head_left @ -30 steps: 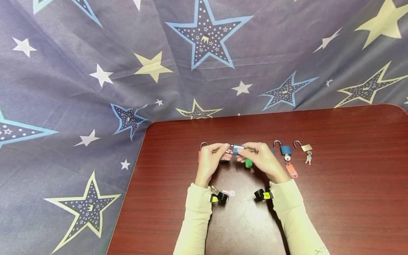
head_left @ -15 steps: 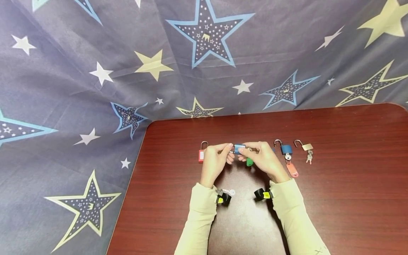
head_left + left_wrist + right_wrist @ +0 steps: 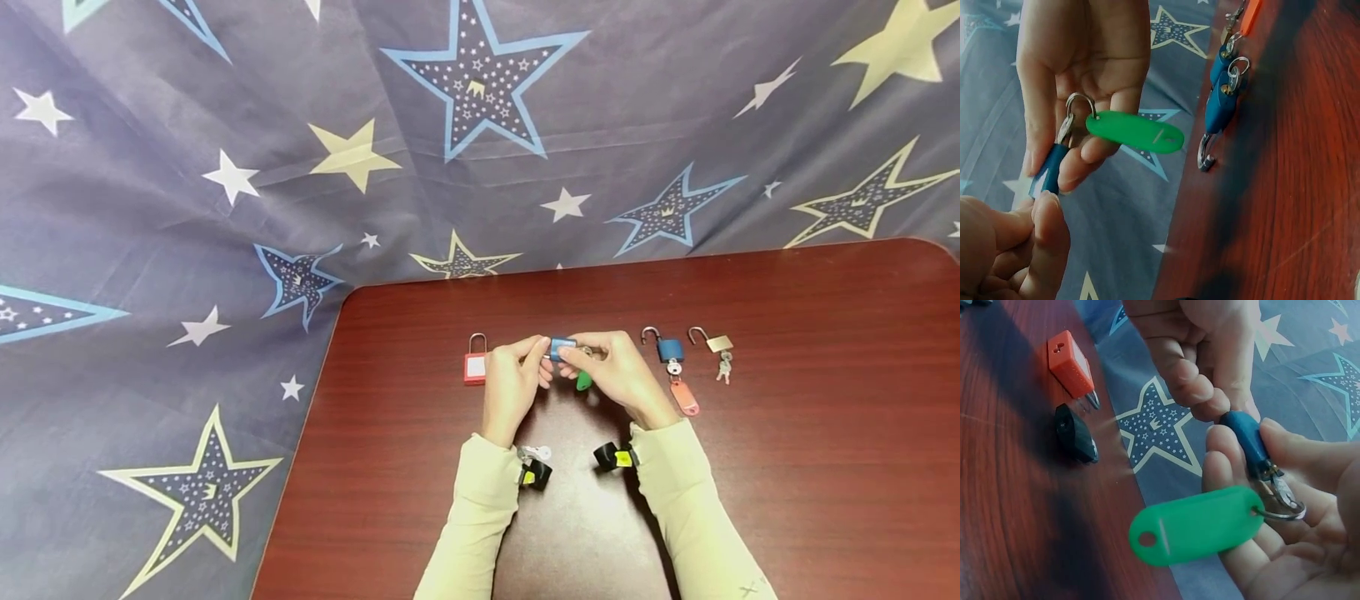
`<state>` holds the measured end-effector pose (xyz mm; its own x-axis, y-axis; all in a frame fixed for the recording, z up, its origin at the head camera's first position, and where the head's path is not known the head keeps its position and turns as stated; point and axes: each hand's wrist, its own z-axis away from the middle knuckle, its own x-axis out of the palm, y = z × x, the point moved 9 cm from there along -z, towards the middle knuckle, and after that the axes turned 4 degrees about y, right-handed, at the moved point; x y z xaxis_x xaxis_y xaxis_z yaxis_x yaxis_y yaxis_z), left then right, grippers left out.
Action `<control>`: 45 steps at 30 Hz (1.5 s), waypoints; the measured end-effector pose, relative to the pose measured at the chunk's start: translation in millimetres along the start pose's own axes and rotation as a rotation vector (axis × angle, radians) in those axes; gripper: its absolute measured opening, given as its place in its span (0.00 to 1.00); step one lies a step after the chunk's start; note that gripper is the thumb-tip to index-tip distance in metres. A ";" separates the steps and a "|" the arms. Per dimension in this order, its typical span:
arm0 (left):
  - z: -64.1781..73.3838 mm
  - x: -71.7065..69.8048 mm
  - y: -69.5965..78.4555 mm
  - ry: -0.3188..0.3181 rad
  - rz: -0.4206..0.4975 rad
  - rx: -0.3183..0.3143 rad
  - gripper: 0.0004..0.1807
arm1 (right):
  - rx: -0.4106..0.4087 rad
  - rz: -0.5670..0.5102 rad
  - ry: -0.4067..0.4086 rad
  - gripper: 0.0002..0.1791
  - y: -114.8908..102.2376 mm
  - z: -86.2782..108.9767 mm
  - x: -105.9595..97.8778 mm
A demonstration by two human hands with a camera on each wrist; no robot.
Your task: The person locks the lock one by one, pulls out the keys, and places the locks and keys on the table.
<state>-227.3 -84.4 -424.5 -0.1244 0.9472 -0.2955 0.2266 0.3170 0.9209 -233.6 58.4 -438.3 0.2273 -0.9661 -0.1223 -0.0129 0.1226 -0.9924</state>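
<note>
One blue padlock [image 3: 1246, 439]: up off the red-brown table [image 3: 840, 417], between my left hand [image 3: 512, 379] and right hand [image 3: 621, 372].
Left hand: thumb and fingertips pinch the shackle end, covering it enough that I can't tell whether it is locked.
Right hand: thumb and bent fingers grip the padlock's body.
Key [image 3: 1280, 489]: in the keyhole, its ring carrying a green key tag [image 3: 1200, 525] in front of my right fingers.
Red padlock [image 3: 475, 367]: on the table, just beside my left hand.
Brass padlock [image 3: 720, 342]: at right, shackle swung open, near another blue padlock [image 3: 671, 350], also open.
</note>
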 end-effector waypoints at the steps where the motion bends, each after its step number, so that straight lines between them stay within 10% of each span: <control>1: -0.2 -0.3 -0.2 -0.002 0.003 0.000 0.12 | -0.009 0.010 -0.001 0.13 -0.8 0.0 0.2; 13: -4.1 -8.8 -0.4 -0.044 0.080 -0.004 0.14 | 0.009 0.000 -0.014 0.15 -3.5 1.0 2.9; 28: 0.9 11.4 -15.8 -0.151 0.378 -0.220 0.12 | 0.001 -0.097 0.039 0.17 -5.1 -1.3 -3.2; 45: -2.6 -12.4 -10.0 0.006 0.342 -0.228 0.12 | -0.002 -0.072 -0.071 0.15 -4.2 1.4 -5.9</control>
<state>-230.6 -99.4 -429.4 -0.0848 0.9956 0.0387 0.0359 -0.0357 0.9987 -233.5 63.9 -433.3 0.2966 -0.9537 -0.0492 0.0037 0.0527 -0.9986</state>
